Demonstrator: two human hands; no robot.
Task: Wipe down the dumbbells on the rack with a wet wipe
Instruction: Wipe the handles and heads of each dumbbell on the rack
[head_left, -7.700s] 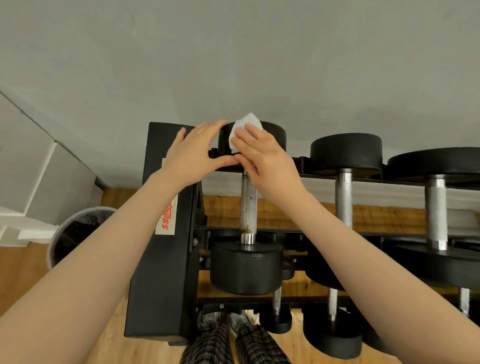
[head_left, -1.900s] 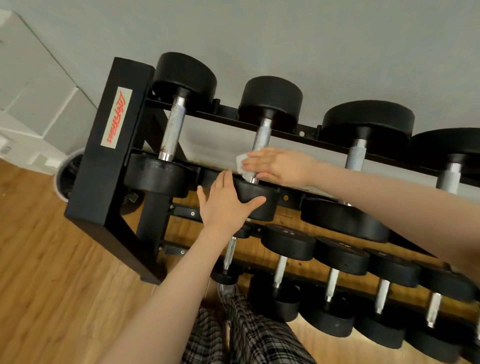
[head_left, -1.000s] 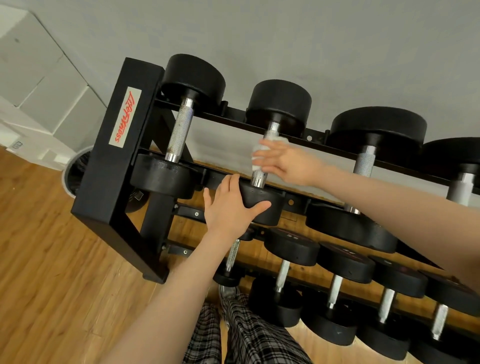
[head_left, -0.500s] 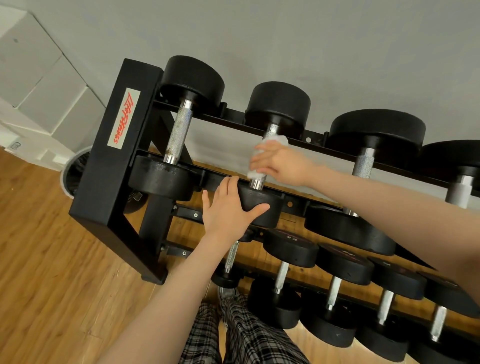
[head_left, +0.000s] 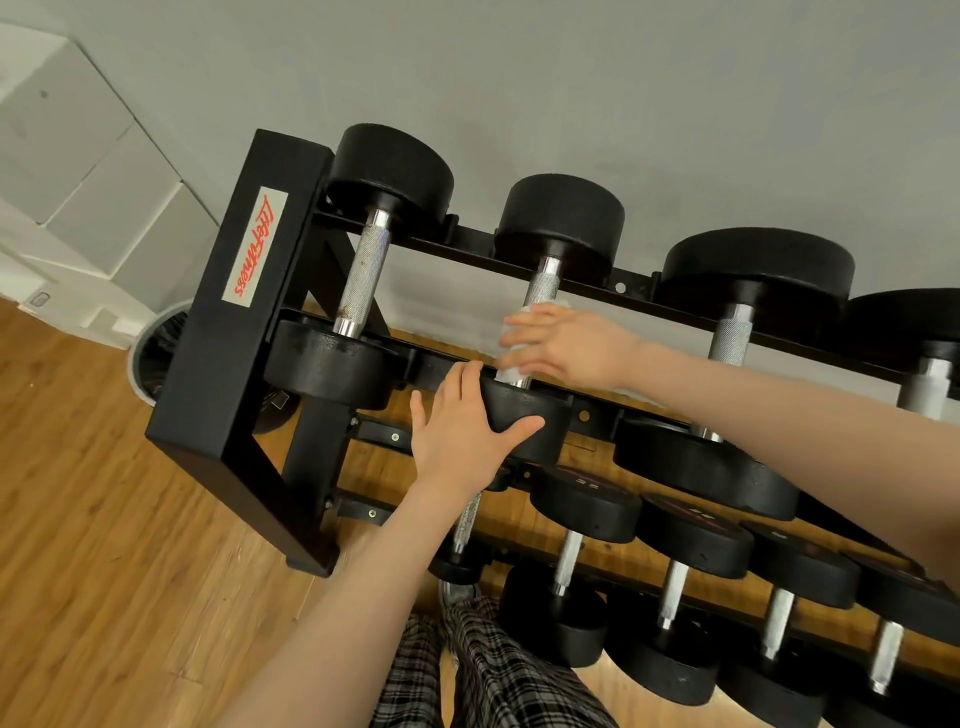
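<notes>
R hand (head_left: 571, 345): wrapped the wet wipe (head_left: 511, 358) round the knurled handle (head_left: 540, 288) of the 2nd dumbbell (head_left: 558, 228), top tier of the rack (head_left: 239, 332), near its lower end.
L hand (head_left: 462, 431): fingers flat, thumb spread, braced on that dumbbell's front head (head_left: 530, 415); gripped nothing.
Risk 1: wipe could snag or tear on the knurling if dragged hard.
Risk 2: bar could roll w/ the stroke if L hand eased off.
Risk 3: R knuckles sat close to the front rail, so a pinch was possible.
</notes>
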